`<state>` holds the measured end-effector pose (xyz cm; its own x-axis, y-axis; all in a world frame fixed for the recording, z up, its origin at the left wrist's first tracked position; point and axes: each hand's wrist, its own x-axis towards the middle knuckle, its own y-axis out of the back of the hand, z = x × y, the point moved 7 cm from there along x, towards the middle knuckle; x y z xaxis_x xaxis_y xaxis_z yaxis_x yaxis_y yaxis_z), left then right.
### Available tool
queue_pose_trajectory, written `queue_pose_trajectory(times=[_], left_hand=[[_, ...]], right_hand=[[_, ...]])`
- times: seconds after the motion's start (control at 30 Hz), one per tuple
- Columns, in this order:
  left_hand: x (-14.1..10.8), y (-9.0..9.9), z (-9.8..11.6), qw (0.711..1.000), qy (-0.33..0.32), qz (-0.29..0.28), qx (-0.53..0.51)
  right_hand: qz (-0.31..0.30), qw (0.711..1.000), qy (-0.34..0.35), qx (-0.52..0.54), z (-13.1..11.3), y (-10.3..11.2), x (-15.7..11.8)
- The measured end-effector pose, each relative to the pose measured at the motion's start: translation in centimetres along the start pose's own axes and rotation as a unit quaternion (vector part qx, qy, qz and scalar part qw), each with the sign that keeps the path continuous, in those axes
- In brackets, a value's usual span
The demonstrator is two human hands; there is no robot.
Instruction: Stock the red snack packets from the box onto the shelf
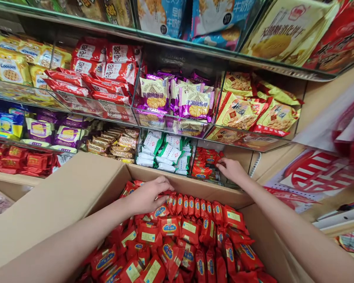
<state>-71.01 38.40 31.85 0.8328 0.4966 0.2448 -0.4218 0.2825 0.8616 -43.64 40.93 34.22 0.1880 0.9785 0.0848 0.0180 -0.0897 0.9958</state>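
An open cardboard box (pixel 102 188) in front of me is filled with small red snack packets (pixel 171 228) bearing blue and yellow labels. My left hand (pixel 149 195) is inside it by the far wall, thumb and fingers curled around a red packet among the others. At the shelf beyond, my right hand (pixel 232 170) reaches into the lowest right compartment, which holds similar red packets (pixel 205 159). Its fingertips are pinched at the right side of that pile; what they hold, if anything, is largely hidden.
Left of that compartment lie green-and-white packets (pixel 166 151) and brown-gold bars (pixel 113 143). Above are purple biscuit packs (pixel 177 96), yellow-red packs (pixel 258 108) and red-white packs (pixel 103 72). Clear shelf fronts (pixel 171 124) edge the rows. Red-white bags (pixel 324 173) hang at right.
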Motion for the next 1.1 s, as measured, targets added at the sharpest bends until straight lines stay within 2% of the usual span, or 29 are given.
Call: queue_pose_trajectory(times=[0.03,0.07,0.1,0.17,0.2,0.27,0.37,0.43,0.53,0.6,0.7,0.77,0.8,0.87,0.93,1.0,1.1], left_hand=[[0.0,-0.5,-0.1,1.000,0.001,-0.021,0.002],[0.0,-1.0,-0.1,0.999,-0.001,-0.042,0.003],[0.1,-1.5,0.0,0.998,-0.006,-0.060,0.005],[0.1,-2.1,0.4,0.997,-0.024,-0.078,0.007],[0.2,-2.3,0.6,0.996,-0.031,-0.081,0.008],[0.3,-2.5,1.0,0.995,-0.038,-0.089,0.016],[0.3,-2.4,1.0,0.994,-0.029,-0.099,0.032],[0.3,-2.1,0.7,0.994,-0.017,-0.102,0.036],[0.2,-2.0,0.3,0.994,-0.004,-0.105,0.024],[0.2,-2.2,0.2,0.995,0.004,-0.099,-0.005],[0.2,-2.6,0.7,0.988,0.040,-0.067,-0.131],[0.2,-3.0,1.6,0.956,0.065,-0.051,-0.281],[0.2,-3.3,2.2,0.928,0.070,-0.048,-0.362],[0.3,-3.4,3.6,0.870,0.068,-0.050,-0.485],[0.3,-3.5,4.4,0.838,0.088,-0.059,-0.535],[0.2,-3.6,4.5,0.825,0.127,-0.063,-0.547],[0.0,-3.5,4.0,0.810,0.164,-0.044,-0.561]], right_hand=[[0.017,0.999,0.025,0.019,-1.1,1.0,-2.1],[0.042,0.994,0.082,0.066,-2.7,1.8,-4.5],[0.032,0.983,0.145,0.104,-4.4,1.9,-7.0],[-0.056,0.964,0.228,0.126,-7.1,-0.1,-11.4],[-0.092,0.960,0.233,0.121,-7.7,-1.6,-13.0],[-0.165,0.960,0.200,0.105,-7.7,-5.1,-14.9],[-0.216,0.962,0.147,0.083,-6.8,-8.8,-15.1],[-0.201,0.967,0.133,0.080,-6.2,-9.4,-14.5],[-0.178,0.970,0.144,0.086,-5.8,-8.5,-14.0],[-0.152,0.969,0.163,0.111,-5.8,-7.0,-14.0],[-0.087,0.963,0.138,0.215,-5.6,-4.1,-13.8],[-0.083,0.932,0.086,0.341,-5.7,-2.9,-13.5],[-0.100,0.902,0.062,0.415,-6.0,-2.7,-13.4],[-0.148,0.823,0.034,0.548,-7.3,-2.6,-13.4],[-0.175,0.760,0.033,0.626,-8.8,-2.5,-13.6],[-0.173,0.739,0.033,0.651,-9.7,-2.5,-13.6],[-0.151,0.752,0.031,0.640,-9.8,-3.1,-13.6]])
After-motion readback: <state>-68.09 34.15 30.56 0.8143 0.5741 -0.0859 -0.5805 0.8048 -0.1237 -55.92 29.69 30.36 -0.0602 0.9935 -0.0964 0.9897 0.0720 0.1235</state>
